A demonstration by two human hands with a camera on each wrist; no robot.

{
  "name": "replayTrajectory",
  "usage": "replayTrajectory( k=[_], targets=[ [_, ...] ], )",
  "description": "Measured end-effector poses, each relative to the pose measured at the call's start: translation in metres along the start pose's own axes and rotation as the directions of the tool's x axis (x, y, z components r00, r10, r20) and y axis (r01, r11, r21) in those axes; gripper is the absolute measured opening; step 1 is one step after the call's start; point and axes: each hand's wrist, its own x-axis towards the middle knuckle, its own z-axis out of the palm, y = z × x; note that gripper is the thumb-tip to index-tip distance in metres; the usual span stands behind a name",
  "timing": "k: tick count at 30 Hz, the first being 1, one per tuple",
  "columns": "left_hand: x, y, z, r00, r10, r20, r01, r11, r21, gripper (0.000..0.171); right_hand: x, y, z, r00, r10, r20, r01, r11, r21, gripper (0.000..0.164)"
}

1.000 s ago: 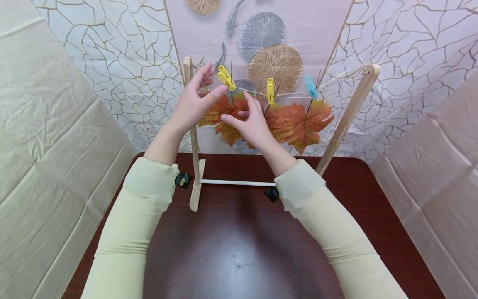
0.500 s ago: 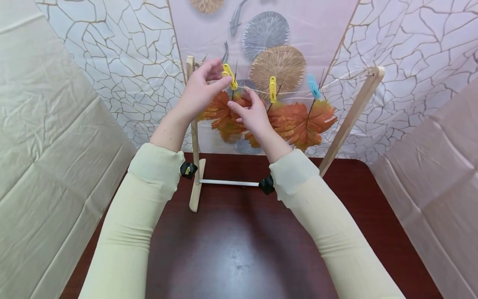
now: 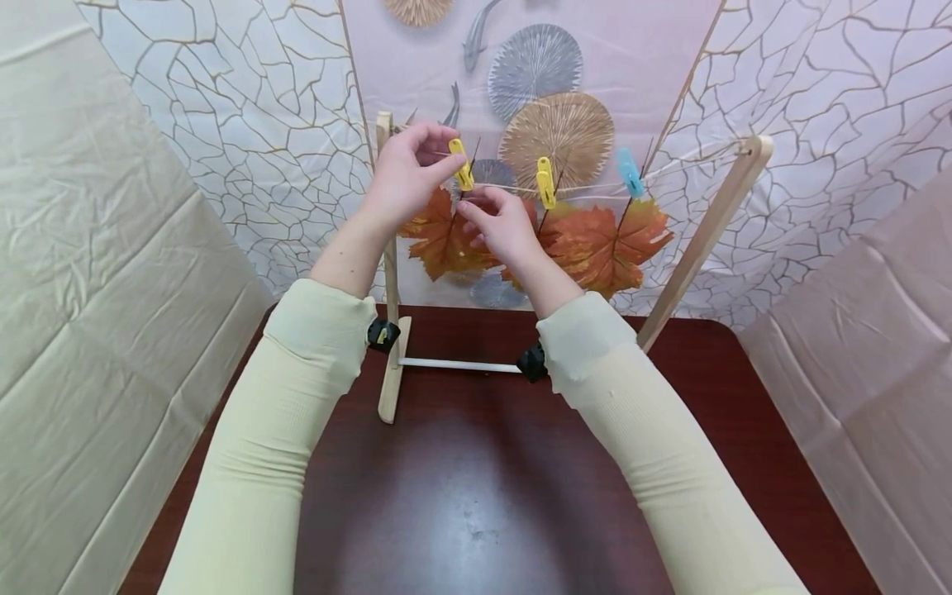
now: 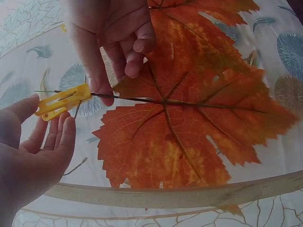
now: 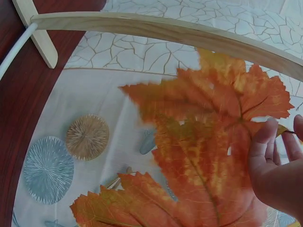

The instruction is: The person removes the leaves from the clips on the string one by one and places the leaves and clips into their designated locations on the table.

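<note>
My left hand [image 3: 405,182] pinches a yellow clothespin [image 3: 461,168] at its upper end, thumb against the fingers. In the left wrist view that clothespin [image 4: 68,100] sits on the dark stem [image 4: 132,99] of an orange artificial maple leaf [image 4: 161,146]. Just below the clip, my right hand [image 3: 509,223] pinches the stem between thumb and index finger. The right wrist view has this hand [image 5: 279,175] at the right edge, beside the leaf [image 5: 255,97]. Farther along the string [image 3: 687,160], a second yellow clothespin [image 3: 546,183] and a blue clothespin [image 3: 630,173] hold more orange leaves [image 3: 602,248].
Two wooden posts, left [image 3: 391,264] and right [image 3: 702,248], carry the string. A white rod [image 3: 457,364] runs low between them above the dark red table [image 3: 476,479]. Patterned cloth [image 3: 297,140] hangs behind, with beige cloth [image 3: 111,273] at both sides.
My left hand has moved in from beside the left clothespin and now grips it. The right hand's fingers have come together at the stem under it, and the leaf has tilted slightly.
</note>
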Motion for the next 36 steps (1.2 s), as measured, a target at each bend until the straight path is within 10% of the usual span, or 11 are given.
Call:
replayTrajectory(
  k=[20, 36],
  targets=[
    [-0.002, -0.004, -0.005, 1.0, -0.002, 0.007, 0.002, 1.0, 0.016, 0.032, 0.0, 0.0, 0.001, 0.998, -0.047, -0.045, 0.045, 0.998, -0.036, 0.026],
    [-0.015, -0.009, -0.001, 0.96, 0.134, -0.247, -0.197, 0.947, -0.252, 0.02, -0.013, 0.008, -0.003, 0.999, -0.053, -0.012, 0.051, 0.993, -0.109, 0.02]
  ],
)
